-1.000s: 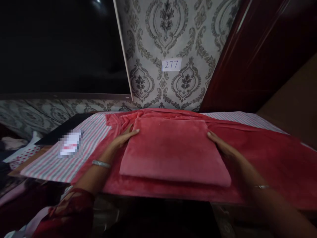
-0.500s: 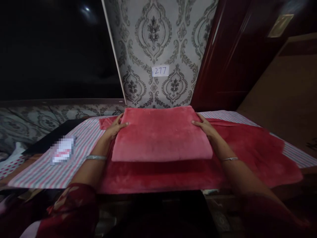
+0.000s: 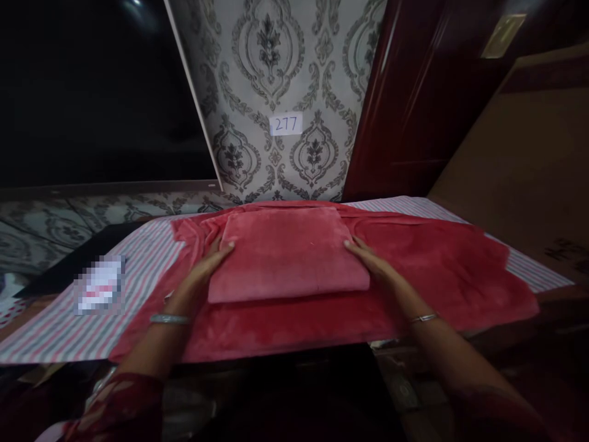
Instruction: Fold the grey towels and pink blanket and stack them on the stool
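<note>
A folded pinkish-red plush cloth lies low over a larger spread of red plush fabric, its paler folded edge facing me. My left hand holds its left side, thumb on the top face and the other fingers mostly hidden along the edge. On the opposite side my right hand grips the right edge in the same way, thumb on top. Whether the fingers reach underneath cannot be seen. Both wrists wear bracelets.
Under the red fabric is a striped cloth on the table, with a blurred-out white item on its left part. Behind stand a dark screen, a patterned wall with a paper label "277", and a cardboard box at right.
The folded cloth has come down from above onto the red fabric, both hands with it. Behind and to the left, more of the red fabric now shows. The view has shifted slightly.
</note>
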Available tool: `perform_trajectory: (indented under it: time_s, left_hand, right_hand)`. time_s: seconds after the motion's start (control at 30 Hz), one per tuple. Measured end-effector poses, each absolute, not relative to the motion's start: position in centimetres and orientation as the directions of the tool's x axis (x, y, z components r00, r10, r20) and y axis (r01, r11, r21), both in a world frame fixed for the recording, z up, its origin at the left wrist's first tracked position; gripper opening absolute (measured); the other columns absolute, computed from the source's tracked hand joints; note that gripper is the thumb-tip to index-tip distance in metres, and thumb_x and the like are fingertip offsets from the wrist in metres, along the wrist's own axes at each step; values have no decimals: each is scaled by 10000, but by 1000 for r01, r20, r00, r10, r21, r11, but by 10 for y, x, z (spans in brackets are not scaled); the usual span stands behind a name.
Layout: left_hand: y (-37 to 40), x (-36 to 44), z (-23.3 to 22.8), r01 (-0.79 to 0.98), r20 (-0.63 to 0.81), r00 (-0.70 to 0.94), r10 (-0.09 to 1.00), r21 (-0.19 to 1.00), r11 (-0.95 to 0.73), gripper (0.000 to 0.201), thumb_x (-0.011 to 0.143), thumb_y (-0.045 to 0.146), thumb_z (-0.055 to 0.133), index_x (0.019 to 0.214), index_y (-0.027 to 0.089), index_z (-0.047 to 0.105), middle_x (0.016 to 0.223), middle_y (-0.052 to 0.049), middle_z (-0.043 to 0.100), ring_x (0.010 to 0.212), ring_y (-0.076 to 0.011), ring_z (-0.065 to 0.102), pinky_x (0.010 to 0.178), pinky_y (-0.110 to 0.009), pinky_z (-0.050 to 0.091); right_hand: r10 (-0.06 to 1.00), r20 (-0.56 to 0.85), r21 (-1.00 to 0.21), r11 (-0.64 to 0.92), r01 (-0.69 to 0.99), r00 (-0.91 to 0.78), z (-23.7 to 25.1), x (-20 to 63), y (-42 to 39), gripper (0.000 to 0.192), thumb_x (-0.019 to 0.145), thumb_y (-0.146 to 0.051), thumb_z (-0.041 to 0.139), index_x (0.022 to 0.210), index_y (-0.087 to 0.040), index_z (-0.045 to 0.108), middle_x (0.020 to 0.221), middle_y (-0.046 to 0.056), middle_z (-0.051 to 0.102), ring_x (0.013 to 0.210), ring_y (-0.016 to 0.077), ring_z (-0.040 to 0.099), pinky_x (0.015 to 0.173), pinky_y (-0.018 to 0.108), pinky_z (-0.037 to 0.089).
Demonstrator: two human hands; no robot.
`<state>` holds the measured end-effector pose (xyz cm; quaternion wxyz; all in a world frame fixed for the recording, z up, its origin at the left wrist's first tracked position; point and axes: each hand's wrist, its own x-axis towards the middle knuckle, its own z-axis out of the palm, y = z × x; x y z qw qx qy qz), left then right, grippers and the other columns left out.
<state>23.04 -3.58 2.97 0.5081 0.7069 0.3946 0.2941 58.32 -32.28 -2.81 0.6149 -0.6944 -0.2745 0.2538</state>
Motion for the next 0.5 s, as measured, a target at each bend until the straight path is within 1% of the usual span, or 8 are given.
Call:
perform_trajectory:
  time_s: [0.03,0.1,0.17,0.23,0.3,0.37,0.43,0.5]
  left_hand:
    - [-41,234,31,295,56,511,858,926,-236,710,868,442,697,1477,162,460,1441,-153,575,1330,-323,550,1115,-445,455]
    - [-49,242,31,383,138,490,861,853,-355,693,846,334,708,1470,155,467,1476,-153,547,1392,-327,493,1187,-445,376]
    - [-50,246,28,464,175,455,873,790,-401,680,844,263,676,1472,130,452,1476,-171,545,1392,-334,494,1210,-462,339]
    - [-48,247,24,502,179,432,884,767,-400,660,844,264,664,1455,114,462,1451,-184,563,1373,-341,513,1206,-460,348]
    - [-47,243,22,501,151,400,904,790,-354,651,845,311,676,1431,106,482,1446,-193,565,1367,-345,518,1194,-455,366]
    - [-48,236,22,465,75,358,931,850,-247,630,854,405,672,1396,121,522,1420,-187,590,1335,-351,546,1163,-477,407]
    - [-54,226,25,377,3,347,938,915,-142,600,852,534,639,1319,160,598,1321,-156,668,1263,-353,603,1112,-498,462]
    - [-61,212,25,271,-25,387,922,959,-88,619,788,640,648,1220,197,663,1186,-120,739,1180,-345,654,1056,-481,517]
  right_hand:
    - [694,34,-988,-87,131,720,-29,579,-320,709,758,-578,756,1366,-249,598,1291,100,689,1157,313,658,967,442,550]
    - [685,115,-964,-98,247,719,-33,574,-314,765,710,-516,796,1386,-227,582,1313,103,677,1208,324,629,1039,470,506]
    - [660,148,-940,-137,311,736,-38,573,-313,737,690,-486,791,1340,-190,611,1275,117,695,1191,334,635,1056,503,485]
    - [643,159,-932,-153,329,749,-42,573,-315,688,699,-501,762,1288,-167,640,1235,126,713,1146,334,654,1036,515,493]
    - [653,166,-937,-129,324,739,-43,572,-321,665,722,-542,734,1261,-160,657,1214,127,724,1111,324,669,1002,493,515]
    - [678,166,-950,-85,301,716,-41,569,-328,670,752,-601,699,1264,-168,665,1232,123,720,1119,315,668,991,470,521]
    - [685,177,-961,-36,276,707,-38,564,-339,662,783,-647,659,1265,-193,677,1287,113,699,1179,307,644,1030,458,497]
    - [645,210,-960,-5,279,735,-36,557,-351,610,801,-655,642,1225,-222,708,1315,101,686,1223,302,620,1083,462,456]
